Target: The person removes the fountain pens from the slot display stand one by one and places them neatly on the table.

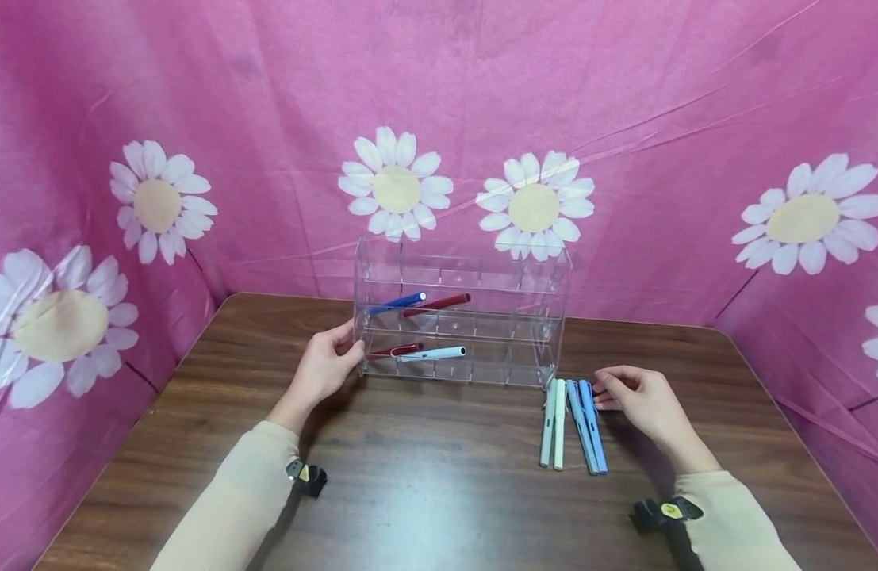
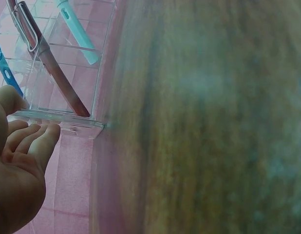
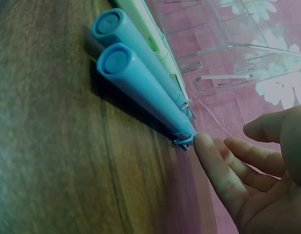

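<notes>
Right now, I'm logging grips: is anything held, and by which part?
The left hand holds the rack by its left side; the right hand, near the rightmost pen, holds nothing.

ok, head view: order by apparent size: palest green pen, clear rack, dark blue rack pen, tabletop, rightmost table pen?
1. Tabletop
2. Clear rack
3. Rightmost table pen, palest green pen: look alike, unranked
4. Dark blue rack pen

Left wrist view: blue pen (image 2: 7, 70) cut off at left edge; tabletop (image 2: 204, 126) grain blurred.

Free tabletop (image 1: 424, 468) fronts the transparent rack (image 1: 513, 327); pens (image 1: 559, 428) obstruct its right corner.
</notes>
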Tool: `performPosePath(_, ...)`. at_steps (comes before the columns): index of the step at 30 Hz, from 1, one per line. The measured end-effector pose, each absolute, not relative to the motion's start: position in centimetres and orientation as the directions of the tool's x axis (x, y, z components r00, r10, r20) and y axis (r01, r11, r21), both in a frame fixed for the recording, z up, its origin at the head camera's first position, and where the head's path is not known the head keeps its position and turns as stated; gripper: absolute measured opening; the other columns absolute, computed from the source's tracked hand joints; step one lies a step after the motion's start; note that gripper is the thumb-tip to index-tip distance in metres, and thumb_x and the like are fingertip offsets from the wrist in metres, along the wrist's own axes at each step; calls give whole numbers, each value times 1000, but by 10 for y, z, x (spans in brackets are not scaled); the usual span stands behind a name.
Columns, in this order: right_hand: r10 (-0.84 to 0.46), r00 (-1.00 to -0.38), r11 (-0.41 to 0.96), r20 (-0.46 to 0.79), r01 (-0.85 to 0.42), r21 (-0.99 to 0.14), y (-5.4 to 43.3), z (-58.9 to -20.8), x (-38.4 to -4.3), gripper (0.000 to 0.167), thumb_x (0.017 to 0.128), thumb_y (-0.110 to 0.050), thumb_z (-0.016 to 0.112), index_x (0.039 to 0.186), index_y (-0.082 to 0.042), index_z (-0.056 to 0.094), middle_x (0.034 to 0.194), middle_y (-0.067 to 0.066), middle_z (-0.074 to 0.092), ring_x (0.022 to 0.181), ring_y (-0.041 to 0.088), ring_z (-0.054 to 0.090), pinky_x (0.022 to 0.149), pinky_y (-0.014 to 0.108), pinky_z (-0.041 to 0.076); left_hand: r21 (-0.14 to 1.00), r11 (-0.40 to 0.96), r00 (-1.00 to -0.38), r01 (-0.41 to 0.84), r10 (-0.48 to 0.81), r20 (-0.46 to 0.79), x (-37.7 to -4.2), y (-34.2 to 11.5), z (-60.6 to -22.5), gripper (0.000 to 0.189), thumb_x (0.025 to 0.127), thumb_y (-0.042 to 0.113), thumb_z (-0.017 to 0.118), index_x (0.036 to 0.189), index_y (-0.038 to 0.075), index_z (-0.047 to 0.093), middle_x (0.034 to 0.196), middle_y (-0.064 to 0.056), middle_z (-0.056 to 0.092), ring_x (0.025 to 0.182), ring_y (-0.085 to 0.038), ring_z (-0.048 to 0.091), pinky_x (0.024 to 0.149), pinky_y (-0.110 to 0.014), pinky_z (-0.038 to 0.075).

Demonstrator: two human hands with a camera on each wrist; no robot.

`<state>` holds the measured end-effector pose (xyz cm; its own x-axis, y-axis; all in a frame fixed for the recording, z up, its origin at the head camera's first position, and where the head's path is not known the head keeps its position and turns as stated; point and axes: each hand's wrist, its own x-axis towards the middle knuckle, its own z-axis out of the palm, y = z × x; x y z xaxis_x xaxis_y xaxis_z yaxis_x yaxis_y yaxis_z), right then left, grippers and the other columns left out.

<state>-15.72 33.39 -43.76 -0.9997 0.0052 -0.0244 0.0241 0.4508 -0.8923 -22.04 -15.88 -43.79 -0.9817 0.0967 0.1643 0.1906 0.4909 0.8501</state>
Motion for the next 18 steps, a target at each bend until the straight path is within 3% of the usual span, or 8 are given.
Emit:
performPosePath(11,-37,-998,448,-47,25,-893,331,-442,-158,34,110,-1,51,129,26,59,102,26,76,79,7,75,75,29,67,852,483,-980,201,100,174,-222,-158,-438,50,102,5,64,151,-2,59,133,-23,74,108,-24,72,83,-9,50)
performPosePath(18,-34,-998,431,-48,29,-902,328,-445,-157,34,110,-1,51,128,27,59,99,21,76,78,7,75,75,29,67,851,484,-979,205,105,176,-221,-159,-438,50,101,4,64,151,-3,59,131,-23,75,107,-23,72,83,-8,50)
